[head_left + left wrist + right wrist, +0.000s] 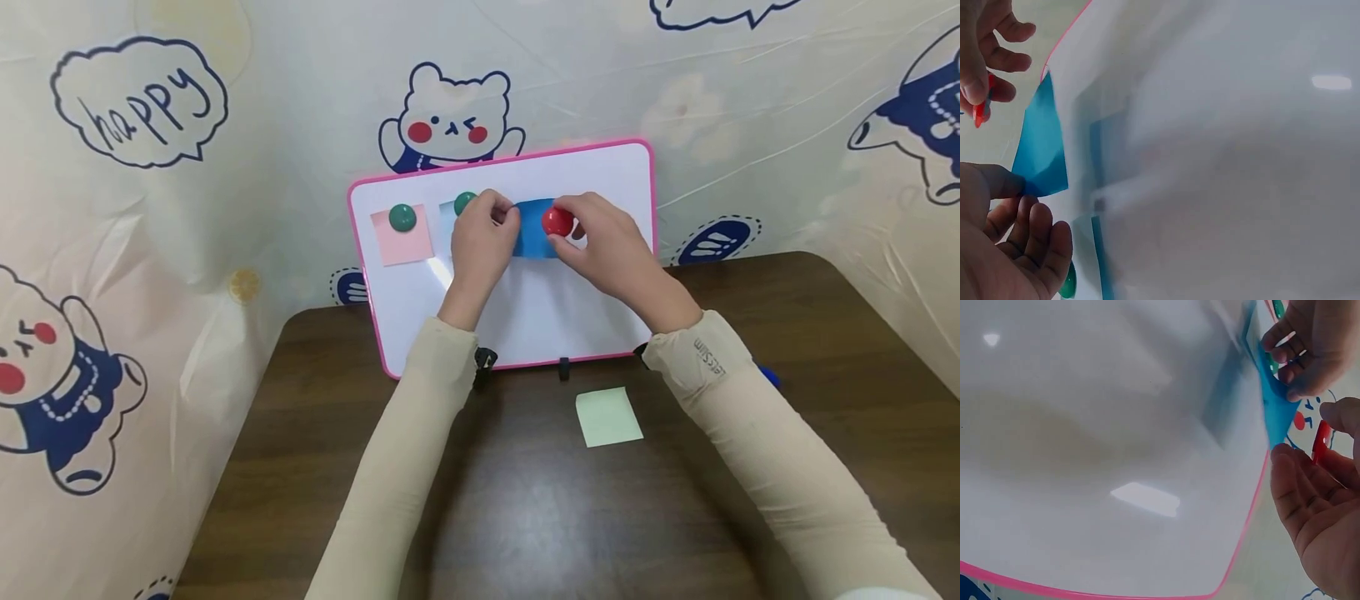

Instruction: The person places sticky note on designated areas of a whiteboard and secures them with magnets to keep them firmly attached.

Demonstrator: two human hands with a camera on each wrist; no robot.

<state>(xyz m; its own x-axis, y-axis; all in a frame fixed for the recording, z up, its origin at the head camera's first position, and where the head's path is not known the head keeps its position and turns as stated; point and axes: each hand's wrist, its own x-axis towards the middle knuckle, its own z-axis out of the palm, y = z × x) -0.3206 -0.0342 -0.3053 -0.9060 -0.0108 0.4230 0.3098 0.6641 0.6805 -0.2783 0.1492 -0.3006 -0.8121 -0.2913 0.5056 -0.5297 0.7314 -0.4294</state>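
A small whiteboard with a pink frame leans upright against the curtain. My left hand pinches the left edge of a blue paper note in front of the board. In the left wrist view the same blue note stands a little off the surface. My right hand holds a round red magnet between thumb and fingers, over the note's right part. To the left, a pink note sits under a green magnet. A second green magnet on a light blue note is partly hidden by my left hand.
A pale green note lies on the dark wooden table before the board. Black clips hold the board's lower edge. Something blue shows partly behind my right sleeve. A printed curtain hangs behind.
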